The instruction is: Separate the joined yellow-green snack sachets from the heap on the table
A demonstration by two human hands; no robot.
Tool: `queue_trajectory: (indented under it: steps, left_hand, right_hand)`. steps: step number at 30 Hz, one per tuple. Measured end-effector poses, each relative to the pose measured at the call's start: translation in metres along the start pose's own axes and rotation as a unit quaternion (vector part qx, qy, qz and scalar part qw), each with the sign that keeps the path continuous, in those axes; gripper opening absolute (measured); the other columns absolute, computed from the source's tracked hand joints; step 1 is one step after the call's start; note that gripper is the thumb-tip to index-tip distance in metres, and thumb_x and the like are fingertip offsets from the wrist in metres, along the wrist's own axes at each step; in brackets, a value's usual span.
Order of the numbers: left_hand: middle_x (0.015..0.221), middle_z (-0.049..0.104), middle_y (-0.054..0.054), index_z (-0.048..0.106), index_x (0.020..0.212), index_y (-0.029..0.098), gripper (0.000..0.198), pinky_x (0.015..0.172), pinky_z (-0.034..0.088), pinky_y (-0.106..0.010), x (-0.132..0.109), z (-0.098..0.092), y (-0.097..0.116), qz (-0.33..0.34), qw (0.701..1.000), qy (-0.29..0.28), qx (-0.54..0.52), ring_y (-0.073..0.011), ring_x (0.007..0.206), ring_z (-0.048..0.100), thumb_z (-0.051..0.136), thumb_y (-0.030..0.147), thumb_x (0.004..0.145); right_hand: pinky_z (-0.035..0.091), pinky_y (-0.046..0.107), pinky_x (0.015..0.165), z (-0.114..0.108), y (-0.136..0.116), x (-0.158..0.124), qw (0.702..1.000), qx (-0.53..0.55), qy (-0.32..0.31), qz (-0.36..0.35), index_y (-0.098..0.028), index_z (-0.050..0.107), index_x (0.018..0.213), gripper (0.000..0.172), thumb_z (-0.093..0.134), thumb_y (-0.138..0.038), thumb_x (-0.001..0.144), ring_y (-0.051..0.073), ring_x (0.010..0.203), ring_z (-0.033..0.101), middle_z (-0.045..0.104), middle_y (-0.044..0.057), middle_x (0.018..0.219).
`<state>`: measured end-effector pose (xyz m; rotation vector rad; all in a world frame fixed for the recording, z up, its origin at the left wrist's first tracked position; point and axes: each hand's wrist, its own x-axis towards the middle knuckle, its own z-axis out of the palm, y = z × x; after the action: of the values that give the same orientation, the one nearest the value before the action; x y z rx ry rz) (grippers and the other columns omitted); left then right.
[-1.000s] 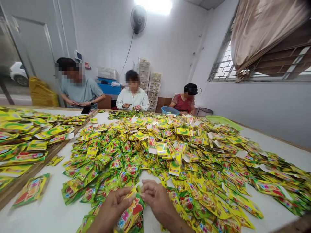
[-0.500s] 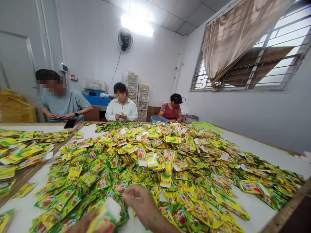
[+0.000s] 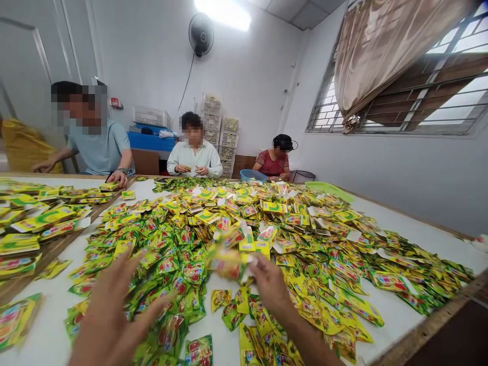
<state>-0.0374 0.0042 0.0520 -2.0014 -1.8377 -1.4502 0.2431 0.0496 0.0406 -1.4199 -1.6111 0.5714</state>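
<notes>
A blurred strip of yellow-green sachets (image 3: 229, 262) hangs in the air above the heap, pinched in the fingers of my right hand (image 3: 271, 284). My left hand (image 3: 110, 317) is spread open with its fingers apart, holding nothing, just above the sachets at the near edge. Beneath both hands lies a wide heap of shiny yellow-green sachets with red prints (image 3: 171, 244), and several loose ones (image 3: 232, 307) lie between my hands.
A wooden-edged tray of stacked sachets (image 3: 49, 249) is on the left of the white table (image 3: 415, 221). Across it sit several people, one in a light blue shirt (image 3: 101, 150), one in white (image 3: 194, 158), one in red (image 3: 272, 163). A blue basket (image 3: 252, 175) and green tray (image 3: 330, 191) lie beyond.
The sachet strip has risen from low near my left hand to mid-air by my right hand. My left hand has opened and moved left. The view has tilted slightly.
</notes>
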Motion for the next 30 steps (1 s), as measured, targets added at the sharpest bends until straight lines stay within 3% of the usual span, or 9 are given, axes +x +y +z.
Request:
queue_trajectory:
  steps: [2,4,7,10,15,19,22,26,30]
  left_hand:
    - [0.136,0.046,-0.007,0.05,0.125,0.027,0.073,0.1,0.035,-0.047,-0.009,0.019,0.016,0.042,0.994,-0.096,-0.038,-0.0323,0.123,0.041,0.066,0.057,0.06]
    - [0.113,0.064,-0.008,0.063,0.109,0.026,0.054,0.087,0.046,-0.038,-0.017,0.034,0.025,0.012,0.965,-0.244,-0.093,-0.0303,0.104,0.056,0.067,0.052,0.061]
    - [0.071,0.071,-0.001,0.071,0.079,0.022,0.032,0.062,0.047,-0.026,-0.023,0.041,0.021,-0.125,0.908,-0.372,-0.144,-0.0239,0.071,0.064,0.062,0.05,0.066]
    - [0.059,0.066,0.001,0.069,0.069,0.02,0.032,0.057,0.045,-0.024,-0.026,0.038,0.007,-0.215,0.891,-0.36,-0.172,-0.0225,0.064,0.061,0.063,0.05,0.063]
    - [0.067,0.069,0.001,0.069,0.073,0.018,0.029,0.062,0.045,-0.024,-0.028,0.039,0.004,-0.245,0.872,-0.368,-0.213,-0.0226,0.07,0.062,0.066,0.044,0.059]
    - [0.071,0.069,0.0,0.067,0.073,0.018,0.025,0.065,0.044,-0.024,-0.029,0.041,0.01,-0.246,0.86,-0.383,-0.232,-0.0223,0.073,0.061,0.065,0.039,0.06]
    - [0.07,0.068,0.001,0.065,0.074,0.017,0.025,0.063,0.044,-0.024,-0.03,0.042,0.007,-0.259,0.847,-0.394,-0.247,-0.0213,0.071,0.061,0.063,0.04,0.063]
    - [0.07,0.068,-0.001,0.066,0.077,0.017,0.029,0.063,0.043,-0.026,-0.032,0.044,0.002,-0.246,0.871,-0.383,-0.185,-0.0229,0.072,0.061,0.063,0.042,0.063]
    - [0.087,0.068,-0.008,0.067,0.087,0.019,0.038,0.074,0.043,-0.034,-0.035,0.045,0.007,-0.2,0.94,-0.266,-0.077,-0.0282,0.085,0.06,0.063,0.047,0.063]
  right_hand:
    - [0.037,0.022,0.057,0.014,-0.016,-0.02,0.989,0.062,-0.134,-0.008,-0.018,0.062,0.089,0.024,0.045,-0.033,0.082,0.014,0.062,0.052,0.06,0.0,0.069]
    - [0.037,0.021,0.055,0.026,-0.021,-0.029,0.973,0.099,-0.21,0.001,-0.018,0.062,0.083,0.018,0.048,-0.03,0.08,0.012,0.06,0.051,0.058,-0.001,0.066]
    - [0.039,0.021,0.055,0.041,-0.008,-0.023,0.975,0.098,-0.198,0.039,-0.017,0.061,0.081,0.016,0.049,-0.026,0.08,0.012,0.06,0.053,0.058,-0.001,0.064]
    - [0.041,0.021,0.06,0.051,0.009,-0.008,0.985,-0.008,-0.172,0.031,-0.017,0.063,0.08,0.011,0.053,-0.018,0.075,0.013,0.066,0.057,0.062,0.0,0.07]
    - [0.039,0.024,0.07,0.06,0.015,-0.001,0.953,-0.213,-0.215,-0.024,-0.02,0.065,0.089,0.022,0.06,-0.014,0.068,0.019,0.085,0.059,0.067,0.003,0.086]
    - [0.039,0.026,0.079,0.058,0.017,-0.004,0.962,-0.186,-0.197,-0.027,-0.021,0.057,0.114,0.039,0.059,-0.024,0.076,0.02,0.096,0.057,0.062,0.007,0.112]
    - [0.039,0.026,0.076,0.058,0.022,-0.008,0.946,-0.218,-0.238,-0.04,-0.018,0.062,0.106,0.034,0.064,-0.025,0.072,0.021,0.094,0.057,0.063,0.008,0.107]
    - [0.035,0.028,0.067,0.061,0.023,-0.016,0.902,-0.319,-0.277,-0.088,-0.015,0.064,0.077,0.009,0.059,-0.023,0.077,0.022,0.082,0.058,0.065,0.009,0.081]
    - [0.032,0.024,0.059,0.056,0.01,-0.025,0.957,-0.219,-0.176,-0.067,-0.017,0.059,0.067,0.016,0.055,-0.025,0.08,0.016,0.068,0.053,0.059,0.003,0.07]
